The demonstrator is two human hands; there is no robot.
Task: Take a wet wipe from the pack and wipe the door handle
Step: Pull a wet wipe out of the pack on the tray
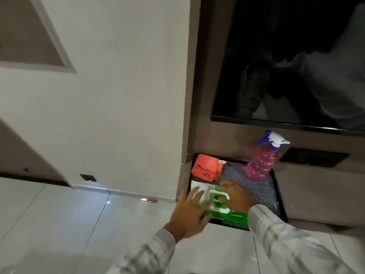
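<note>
The green and white pack point(217, 202) lies at the near left of a black tray point(276, 186) on the floor, beside a red cloth point(206, 168) and a pink spray bottle point(260, 165). The left hand point(189, 212) rests on the pack's left edge with fingers spread wide. The right hand point(238, 196) lies on top of the pack; whether its grip holds anything I cannot tell.
</note>
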